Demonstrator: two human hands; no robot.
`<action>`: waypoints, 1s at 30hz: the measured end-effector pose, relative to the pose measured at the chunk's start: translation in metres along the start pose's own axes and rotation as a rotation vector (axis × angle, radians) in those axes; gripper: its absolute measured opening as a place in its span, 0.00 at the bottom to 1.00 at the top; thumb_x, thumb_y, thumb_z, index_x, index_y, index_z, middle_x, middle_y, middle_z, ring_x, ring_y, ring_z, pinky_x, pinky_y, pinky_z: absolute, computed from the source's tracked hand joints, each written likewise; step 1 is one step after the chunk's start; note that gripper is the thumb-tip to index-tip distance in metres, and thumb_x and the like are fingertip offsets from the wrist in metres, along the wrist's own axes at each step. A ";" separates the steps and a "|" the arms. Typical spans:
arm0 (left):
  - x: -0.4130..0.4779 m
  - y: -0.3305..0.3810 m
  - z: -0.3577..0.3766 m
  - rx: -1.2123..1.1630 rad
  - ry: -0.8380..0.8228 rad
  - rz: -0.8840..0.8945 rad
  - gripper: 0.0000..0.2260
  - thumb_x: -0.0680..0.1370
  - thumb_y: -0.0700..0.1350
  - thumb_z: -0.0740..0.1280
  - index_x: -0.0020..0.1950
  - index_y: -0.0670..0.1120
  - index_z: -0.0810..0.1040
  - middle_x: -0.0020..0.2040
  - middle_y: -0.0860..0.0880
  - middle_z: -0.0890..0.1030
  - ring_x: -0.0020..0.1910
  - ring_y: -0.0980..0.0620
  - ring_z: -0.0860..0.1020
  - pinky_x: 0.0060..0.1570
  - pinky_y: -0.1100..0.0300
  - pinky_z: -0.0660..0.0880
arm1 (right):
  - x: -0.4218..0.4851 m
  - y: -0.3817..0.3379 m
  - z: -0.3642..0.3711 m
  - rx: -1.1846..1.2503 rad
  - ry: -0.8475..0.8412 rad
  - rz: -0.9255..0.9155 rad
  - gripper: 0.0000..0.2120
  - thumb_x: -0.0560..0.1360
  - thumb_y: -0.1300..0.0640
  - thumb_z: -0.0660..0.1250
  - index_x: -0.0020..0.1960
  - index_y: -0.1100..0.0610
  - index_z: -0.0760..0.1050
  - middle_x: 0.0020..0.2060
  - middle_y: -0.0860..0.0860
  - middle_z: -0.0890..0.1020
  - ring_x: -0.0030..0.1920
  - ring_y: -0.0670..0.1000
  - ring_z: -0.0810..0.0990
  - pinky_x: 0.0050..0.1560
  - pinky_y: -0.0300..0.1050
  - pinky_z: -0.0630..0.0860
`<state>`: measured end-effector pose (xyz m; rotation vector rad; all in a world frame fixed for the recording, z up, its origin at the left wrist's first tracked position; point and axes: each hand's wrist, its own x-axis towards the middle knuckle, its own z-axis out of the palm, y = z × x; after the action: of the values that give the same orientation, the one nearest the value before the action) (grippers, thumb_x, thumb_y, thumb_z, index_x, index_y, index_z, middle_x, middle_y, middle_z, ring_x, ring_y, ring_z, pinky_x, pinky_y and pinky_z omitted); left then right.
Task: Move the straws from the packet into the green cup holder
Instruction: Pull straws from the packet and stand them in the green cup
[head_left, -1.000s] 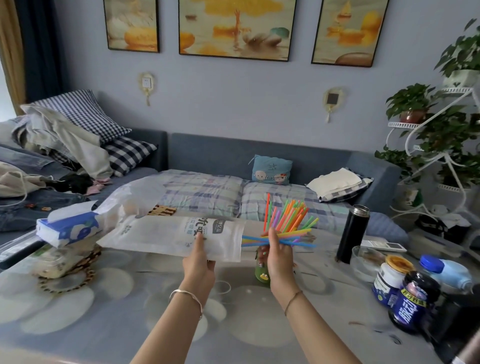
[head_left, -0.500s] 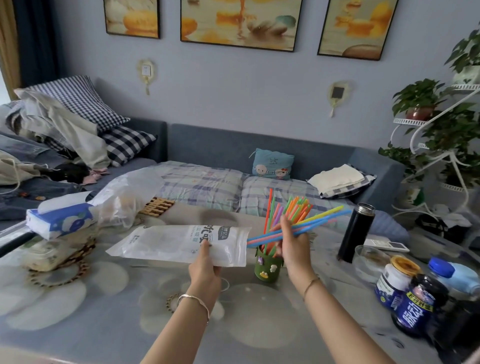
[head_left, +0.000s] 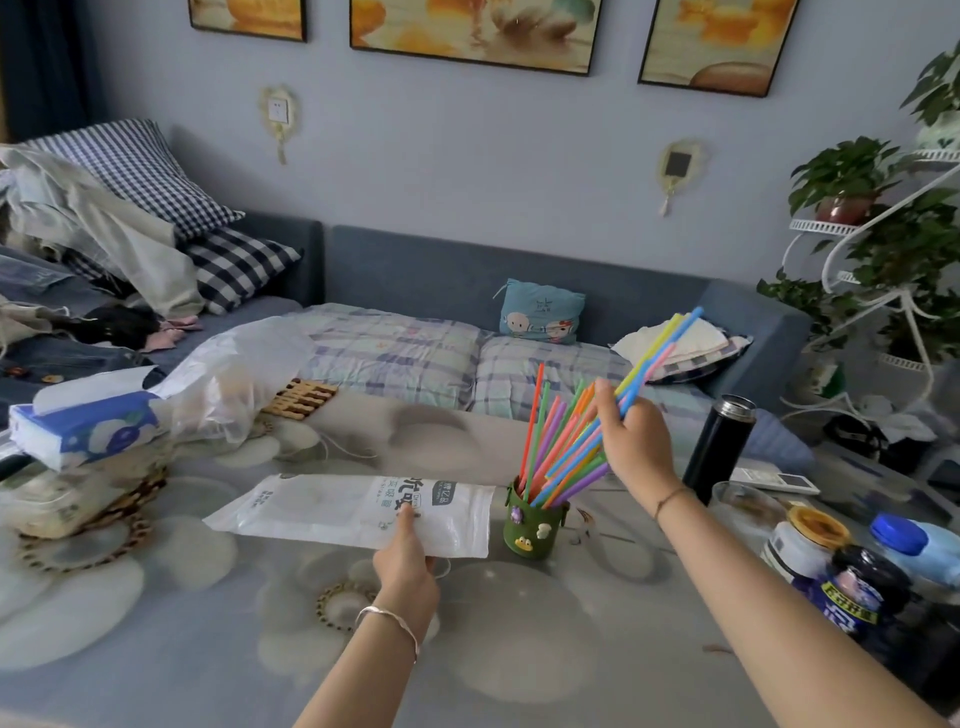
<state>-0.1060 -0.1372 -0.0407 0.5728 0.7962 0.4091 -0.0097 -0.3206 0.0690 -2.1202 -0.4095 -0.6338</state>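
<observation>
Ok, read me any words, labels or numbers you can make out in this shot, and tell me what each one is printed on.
"Drink": small tag on the white straw packet under the left hand.
Large Chinese characters on the packet: partly covered, not readable for certain.
Yellow band on the dark jar: blurred.
Label on the white jar: too small.
Blue tissue pack: no legible text.

Packet (head_left: 358, 512): lay flat on the table (head_left: 156, 649), left of the cup holder (head_left: 532, 530) and just beside it.
Left hand (head_left: 405, 564): at the packet's near edge, thumb on top.
Straws in holder (head_left: 553, 441): stood in the cup holder, fanned to the right.
Right hand (head_left: 636, 447): above and right of the cup holder, a bundle of straws (head_left: 657, 353) slanting up to the right.
Flask (head_left: 719, 449): right of the right hand, on the table.
Jars (head_left: 826, 566): at the right edge, nearer than the flask.
Tissue box (head_left: 83, 423): far left.
Sofa (head_left: 467, 291): behind the table.
</observation>
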 end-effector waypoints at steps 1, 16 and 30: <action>0.002 -0.002 0.000 0.009 -0.002 -0.005 0.18 0.76 0.45 0.68 0.63 0.39 0.73 0.40 0.47 0.76 0.36 0.49 0.76 0.20 0.63 0.76 | 0.000 0.003 0.006 -0.054 -0.017 -0.015 0.27 0.79 0.44 0.53 0.32 0.62 0.75 0.21 0.47 0.70 0.23 0.45 0.71 0.23 0.34 0.63; 0.021 -0.010 0.000 0.057 -0.060 0.015 0.15 0.77 0.46 0.68 0.60 0.40 0.74 0.43 0.47 0.78 0.38 0.49 0.77 0.25 0.58 0.78 | 0.001 0.025 0.057 -0.404 -0.360 0.044 0.26 0.78 0.44 0.57 0.26 0.56 0.58 0.23 0.51 0.64 0.24 0.50 0.63 0.25 0.43 0.57; 0.024 -0.016 0.006 0.070 -0.068 0.036 0.10 0.76 0.47 0.68 0.52 0.42 0.76 0.40 0.47 0.78 0.36 0.48 0.76 0.36 0.54 0.71 | 0.006 0.020 0.050 -0.237 -0.233 -0.007 0.14 0.72 0.47 0.70 0.44 0.50 0.65 0.29 0.47 0.71 0.29 0.47 0.72 0.26 0.37 0.65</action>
<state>-0.0839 -0.1383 -0.0603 0.6643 0.7378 0.3941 0.0195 -0.2916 0.0342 -2.4311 -0.4896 -0.4577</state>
